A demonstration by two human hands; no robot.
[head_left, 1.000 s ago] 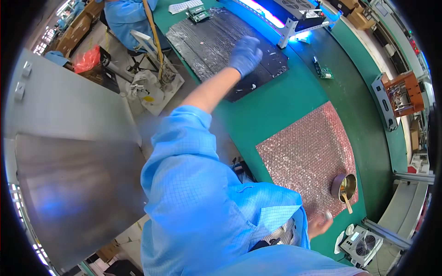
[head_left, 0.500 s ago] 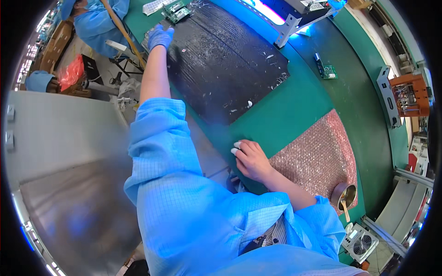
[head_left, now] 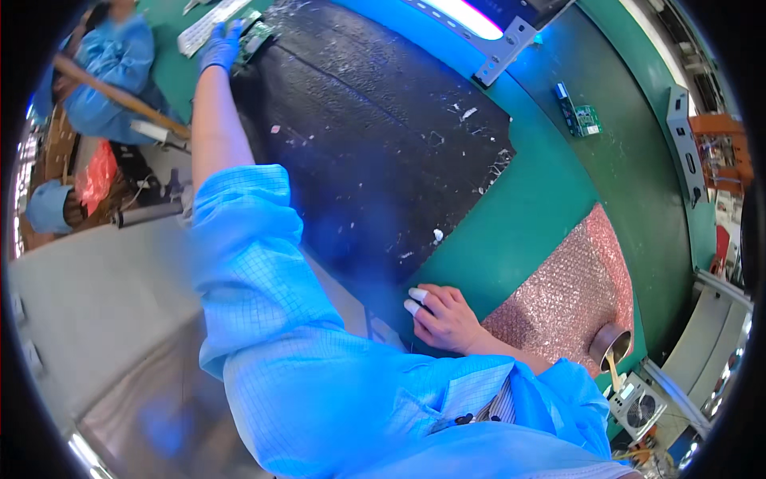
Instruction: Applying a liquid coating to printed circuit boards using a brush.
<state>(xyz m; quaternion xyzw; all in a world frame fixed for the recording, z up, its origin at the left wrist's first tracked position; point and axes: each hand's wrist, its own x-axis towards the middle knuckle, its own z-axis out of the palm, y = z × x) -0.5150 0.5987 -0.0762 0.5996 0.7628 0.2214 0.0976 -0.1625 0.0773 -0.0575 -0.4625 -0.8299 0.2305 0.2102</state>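
Note:
My left hand (head_left: 219, 48), in a blue glove, reaches far out to the upper left with its fingers stretched and apart. Its fingers are at the near-left side of a green circuit board (head_left: 257, 35); whether they grip its edge I cannot make out. Beyond the fingertips lies a white, slatted-looking strip (head_left: 206, 28). Bare but for white finger cots on two fingertips, my right hand (head_left: 447, 319) rests at the near table edge. Its fingers are curled, and the palm side is hidden.
A worn black mat (head_left: 359, 136) covers much of the green table (head_left: 495, 215). Pink bubble wrap (head_left: 550, 295) lies at right, with a metal cup (head_left: 610, 343) and a brush-like handle. Another board (head_left: 586, 120) is farther off, past a bright lamp (head_left: 471, 16). A co-worker (head_left: 116, 60) is at upper left.
My left hand has come closer to the circuit board and is now beside it. The view has shifted, so the mat and bubble wrap appear lower. The right hand stays curled at the table edge.

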